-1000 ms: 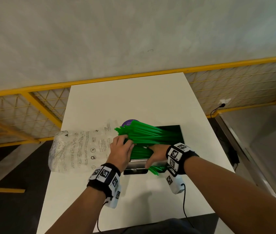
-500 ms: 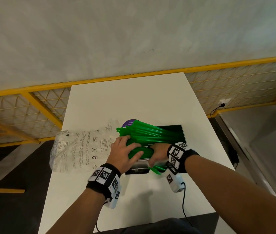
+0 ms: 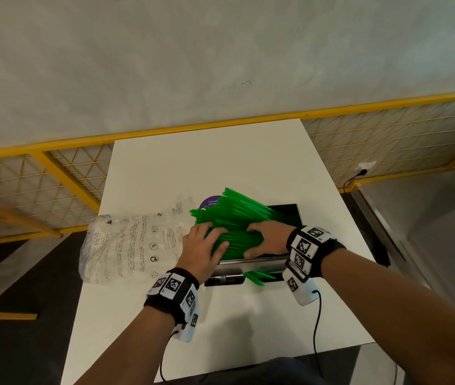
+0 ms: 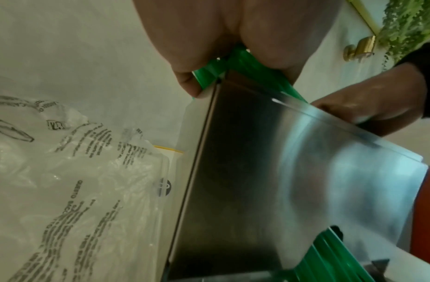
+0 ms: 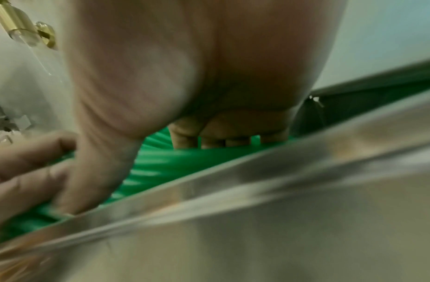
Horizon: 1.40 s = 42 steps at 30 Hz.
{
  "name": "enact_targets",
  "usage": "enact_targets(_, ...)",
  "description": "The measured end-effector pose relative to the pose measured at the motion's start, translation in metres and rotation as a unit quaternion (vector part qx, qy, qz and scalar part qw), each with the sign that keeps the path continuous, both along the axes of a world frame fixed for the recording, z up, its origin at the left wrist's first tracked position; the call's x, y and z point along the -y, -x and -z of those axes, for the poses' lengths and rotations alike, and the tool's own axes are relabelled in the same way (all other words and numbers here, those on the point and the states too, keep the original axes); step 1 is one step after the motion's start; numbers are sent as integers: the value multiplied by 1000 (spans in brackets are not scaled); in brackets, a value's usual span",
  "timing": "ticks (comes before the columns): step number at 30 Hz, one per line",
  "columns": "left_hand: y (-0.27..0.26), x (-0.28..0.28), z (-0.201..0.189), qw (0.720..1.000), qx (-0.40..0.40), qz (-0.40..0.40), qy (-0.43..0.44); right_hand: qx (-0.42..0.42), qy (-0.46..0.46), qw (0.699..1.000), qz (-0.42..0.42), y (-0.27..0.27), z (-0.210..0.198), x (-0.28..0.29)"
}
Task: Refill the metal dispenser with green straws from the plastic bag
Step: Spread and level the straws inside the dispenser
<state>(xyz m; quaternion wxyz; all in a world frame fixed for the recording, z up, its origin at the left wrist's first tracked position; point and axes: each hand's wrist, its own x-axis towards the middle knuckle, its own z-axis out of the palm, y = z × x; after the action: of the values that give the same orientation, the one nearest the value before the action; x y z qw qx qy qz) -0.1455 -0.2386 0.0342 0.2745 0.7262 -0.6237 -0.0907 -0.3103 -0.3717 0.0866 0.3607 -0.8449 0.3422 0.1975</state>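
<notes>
A fanned pile of green straws (image 3: 234,215) lies across the top of the metal dispenser (image 3: 251,265) on the white table (image 3: 206,157). My left hand (image 3: 201,245) lies palm down on the pile's left part, fingers spread, thumb on the straws. My right hand (image 3: 269,240) presses the right part, its thumb by the front rim. In the right wrist view its fingers (image 5: 233,133) push onto the straws (image 5: 161,164). A few straws (image 3: 256,276) poke out of the lower slot. The clear printed plastic bag (image 3: 129,240) lies flat to the left.
The dispenser's dark lid (image 3: 287,211) stands open behind the pile. A purple round label (image 3: 209,202) peeks out behind the straws. Yellow mesh railing (image 3: 54,184) runs behind the table. Cables hang from both wrist units over the near table edge.
The right hand rose from the dispenser's front edge onto the straws. The left hand slid right, farther over the pile. The bag has not moved.
</notes>
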Motion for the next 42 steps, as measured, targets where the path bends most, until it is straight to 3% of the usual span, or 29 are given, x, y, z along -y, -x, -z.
enact_targets(3, 8, -1, 3, 996, 75, 3, -50, -16, 29, 999, 7, 8, 6, -1)
enact_targets(6, 5, 0, 1, 992, 70, 19, -103, -24, 69, 997, 26, 13, 4, -10)
enact_targets(10, -1, 2, 0, 997, 48, 25, -52, 4, 250, 968, 16, 18, -15, -32)
enact_targets(11, 0, 3, 0, 997, 55, 21, -42, 29, 260, 965, 25, 17, -17, -38)
enact_targets(13, 1, 6, 0, 997, 64, 15, -38, 57, 206, 976, 35, 15, -16, -49)
enact_targets(16, -1, 8, -4, 998, 45, 22, -41, 5, 106, 994, 0, 7, -3, -52)
enact_targets(19, -2, -1, -13, 999, -31, -21, 37, -20, 79, 997, -6, 0, 1, -48)
enact_targets(22, 2, -12, -20, 980, -141, -111, 87, -33, 65, 997, -4, -6, 4, -45)
enact_targets(30, 21, -10, -15, 939, -321, -122, 2, -130, 59, 990, -16, -22, 12, -49)
enact_targets(38, 20, -7, -11, 932, -337, -132, 17, -144, -9, 989, -16, -43, 21, -41)
enact_targets(42, 20, -7, -4, 950, -284, -124, 26, -150, -19, 988, -6, -45, 24, -40)
